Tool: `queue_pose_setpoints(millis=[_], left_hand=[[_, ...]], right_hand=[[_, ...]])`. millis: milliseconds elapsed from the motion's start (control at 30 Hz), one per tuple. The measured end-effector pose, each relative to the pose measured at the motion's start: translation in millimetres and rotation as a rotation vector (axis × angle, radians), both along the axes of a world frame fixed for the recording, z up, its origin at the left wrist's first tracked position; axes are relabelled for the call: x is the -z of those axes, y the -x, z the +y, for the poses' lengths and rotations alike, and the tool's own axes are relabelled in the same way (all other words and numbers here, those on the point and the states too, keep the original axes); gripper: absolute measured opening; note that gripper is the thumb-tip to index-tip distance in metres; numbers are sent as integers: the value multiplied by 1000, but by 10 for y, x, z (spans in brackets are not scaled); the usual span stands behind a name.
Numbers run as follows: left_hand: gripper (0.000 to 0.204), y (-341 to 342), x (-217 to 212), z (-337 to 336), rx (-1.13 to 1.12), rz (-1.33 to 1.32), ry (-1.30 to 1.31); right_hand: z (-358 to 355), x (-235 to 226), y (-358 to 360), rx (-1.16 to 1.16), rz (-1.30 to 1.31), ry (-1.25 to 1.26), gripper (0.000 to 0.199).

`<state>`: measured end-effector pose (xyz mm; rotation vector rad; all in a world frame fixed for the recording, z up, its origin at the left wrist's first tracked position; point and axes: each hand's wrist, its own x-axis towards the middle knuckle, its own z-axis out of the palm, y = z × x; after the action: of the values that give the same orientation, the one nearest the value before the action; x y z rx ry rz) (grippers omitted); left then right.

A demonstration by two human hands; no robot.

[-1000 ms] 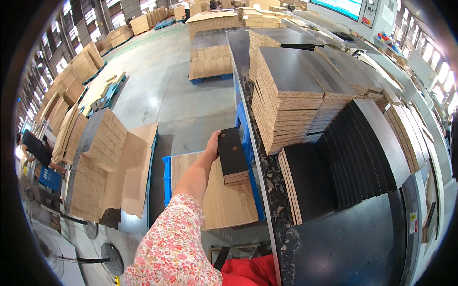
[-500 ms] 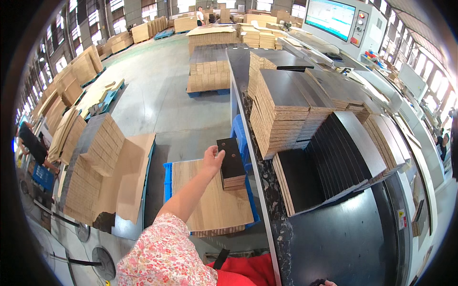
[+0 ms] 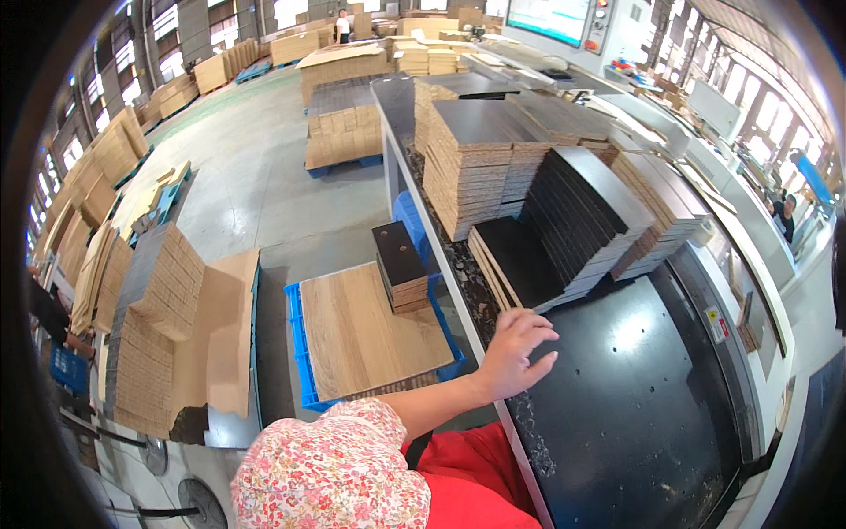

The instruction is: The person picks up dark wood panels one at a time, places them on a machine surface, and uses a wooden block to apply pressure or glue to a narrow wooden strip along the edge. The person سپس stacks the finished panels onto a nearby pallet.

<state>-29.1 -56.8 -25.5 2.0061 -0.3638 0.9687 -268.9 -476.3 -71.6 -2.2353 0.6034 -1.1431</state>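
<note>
I see the left hand half open over the edge of the dark worktop, fingers loosely curled, thumb apart, gripping nothing I can see; the right hand's state I can't tell. Just beyond its fingertips lie flat black boards, with leaning black boards alongside. Rightward, a label shows yellow, white and red. Farther off, the screen's writing is too small for me.

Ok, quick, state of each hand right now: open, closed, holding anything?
Left hand: open, fingers loosely curved, seemingly empty, near the flat black-topped rectangular boards; contact can't be told.
Right hand: out of view, can't be told.
</note>
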Motion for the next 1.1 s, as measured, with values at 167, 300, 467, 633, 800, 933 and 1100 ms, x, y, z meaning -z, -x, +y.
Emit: queue_pose_setpoints(millis=[167, 300, 467, 633, 800, 933, 1100], left_hand=[[23, -119, 97, -541, 297, 44, -59], [20, -264, 43, -878, 410, 77, -183], [28, -153, 197, -417, 283, 114, -335], [26, -171, 207, -674, 316, 196, -432], [27, -174, 290, -552, 323, 178, -456], [29, -173, 269, -473, 319, 183, -426], [27, -156, 205, -551, 328, 185, -446]], right_hand=[[-789, 429, 933, 470, -46, -9, 37], [-1276, 1035, 2292, 822, 55, -37, 43], [-95, 178, 1298, 642, -68, 190, 33], [693, -602, 989, -173, 160, -15, 27], [1536, -827, 755, -329, 1003, -73, 35], [1007, -909, 1089, 329, 1175, -187, 37], [201, -863, 1836, 798, 786, -82, 43]])
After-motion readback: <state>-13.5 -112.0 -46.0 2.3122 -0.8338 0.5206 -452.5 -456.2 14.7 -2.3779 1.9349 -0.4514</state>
